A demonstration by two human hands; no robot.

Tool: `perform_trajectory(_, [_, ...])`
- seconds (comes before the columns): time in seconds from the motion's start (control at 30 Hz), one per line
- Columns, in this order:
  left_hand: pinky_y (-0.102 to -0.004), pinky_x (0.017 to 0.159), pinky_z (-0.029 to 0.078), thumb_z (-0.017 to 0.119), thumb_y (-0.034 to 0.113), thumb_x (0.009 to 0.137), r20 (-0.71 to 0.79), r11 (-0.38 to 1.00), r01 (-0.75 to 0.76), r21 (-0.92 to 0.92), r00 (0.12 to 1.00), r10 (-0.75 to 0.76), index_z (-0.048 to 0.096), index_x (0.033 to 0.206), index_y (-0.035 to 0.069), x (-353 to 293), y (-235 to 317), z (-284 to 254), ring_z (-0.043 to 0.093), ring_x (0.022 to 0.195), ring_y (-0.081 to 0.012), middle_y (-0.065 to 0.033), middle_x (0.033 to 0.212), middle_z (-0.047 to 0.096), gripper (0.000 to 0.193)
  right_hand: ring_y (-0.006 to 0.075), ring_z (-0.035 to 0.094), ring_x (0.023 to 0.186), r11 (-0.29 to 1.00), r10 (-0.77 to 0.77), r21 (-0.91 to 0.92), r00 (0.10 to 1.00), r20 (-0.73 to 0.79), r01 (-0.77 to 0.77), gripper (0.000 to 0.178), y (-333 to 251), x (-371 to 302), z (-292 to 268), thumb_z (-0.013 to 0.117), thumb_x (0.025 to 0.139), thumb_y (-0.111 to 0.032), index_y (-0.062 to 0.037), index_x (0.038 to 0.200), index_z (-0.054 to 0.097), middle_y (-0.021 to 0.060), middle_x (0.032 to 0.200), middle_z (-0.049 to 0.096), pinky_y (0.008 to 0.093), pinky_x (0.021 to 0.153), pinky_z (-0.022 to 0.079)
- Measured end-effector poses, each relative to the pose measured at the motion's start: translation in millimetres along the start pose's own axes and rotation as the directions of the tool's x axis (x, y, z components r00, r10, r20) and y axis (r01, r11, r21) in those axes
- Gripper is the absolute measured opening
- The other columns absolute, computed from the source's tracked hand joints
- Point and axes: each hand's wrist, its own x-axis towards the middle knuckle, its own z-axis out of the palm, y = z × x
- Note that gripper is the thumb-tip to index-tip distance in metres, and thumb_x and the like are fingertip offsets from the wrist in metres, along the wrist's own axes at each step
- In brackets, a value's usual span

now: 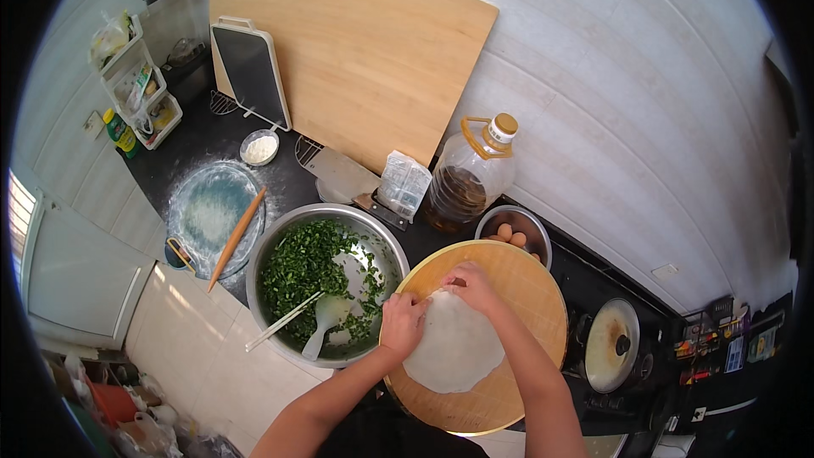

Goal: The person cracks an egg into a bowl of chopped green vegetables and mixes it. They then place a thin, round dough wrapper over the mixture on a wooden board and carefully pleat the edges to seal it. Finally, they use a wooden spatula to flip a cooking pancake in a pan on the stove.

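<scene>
Where the dark counter begins at the left of the frame, I see a floured glass plate (208, 212) with a wooden rolling pin (238, 237) lying slantwise across it, and a small bowl of flour (259, 149) just above. Right of that sits a big steel bowl (386, 237) of chopped greens, with a white spoon (322, 322) and a pair of chopsticks (282, 321) resting in it. Toward the centre, my left hand (402, 322) presses down on the left edge of the dough sheet (456, 348), fingers curled together on it. The sheet lies flat on the round wooden board (526, 288), in the lower middle of the frame. My right hand (471, 285) meets the sheet's top edge, fingertips pinched together on the dough. Above the board stand an oil bottle (468, 176) and a small bowl of eggs (515, 233). At the lower right, a lidded pot (612, 345) sits on the stove.
</scene>
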Motion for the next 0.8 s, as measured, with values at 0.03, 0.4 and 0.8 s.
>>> perform_trajectory(0.03, [-0.0393, 0.075, 0.039, 0.062, 0.005, 0.075, -0.004, 1.000, -0.005, 0.001, 1.000, 0.005, 0.070, 0.099, 0.013, 0.6, 0.6, -0.3, 0.051, 0.087, -0.0277, -0.0070, 0.087, 0.055, 0.026, 0.0246, 0.055, 0.089, 1.000, -0.013, -0.012, 1.000, 0.009, 0.014, 0.012, -3.0, -0.6, -2.8, 0.076, 0.068, -0.012, -0.0110, 0.078, 0.069, 0.0034, 0.085, 0.063, 0.0366, 0.080, 0.044])
perform_trajectory(0.4, [-0.0395, 0.075, 0.040, 0.061, 0.006, 0.076, 0.005, 1.000, 0.000, -0.005, 1.000, 0.000, 0.069, 0.099, 0.012, 1.0, 1.2, -0.2, 0.051, 0.087, -0.0276, -0.0074, 0.087, 0.056, 0.025, 0.0255, 0.056, 0.087, 0.980, -0.132, -0.146, 0.991, 0.027, 0.135, 0.014, -7.2, -0.7, -6.6, 0.078, 0.064, -0.015, -0.0111, 0.072, 0.068, 0.0036, 0.081, 0.062, 0.0373, 0.080, 0.043])
perform_trajectory(0.8, [-0.0394, 0.075, 0.040, 0.060, 0.004, 0.073, 0.059, 0.998, -0.052, 0.043, 0.997, 0.050, 0.067, 0.106, 0.012, 2.0, 0.8, -1.1, 0.051, 0.086, -0.0276, -0.0075, 0.088, 0.055, 0.035, 0.0251, 0.056, 0.086, 0.995, -0.020, -0.096, 0.996, -0.082, 0.012, 0.014, -8.9, 0.9, -1.6, 0.077, 0.067, -0.015, -0.0100, 0.078, 0.068, 0.0043, 0.080, 0.063, 0.0371, 0.079, 0.044])
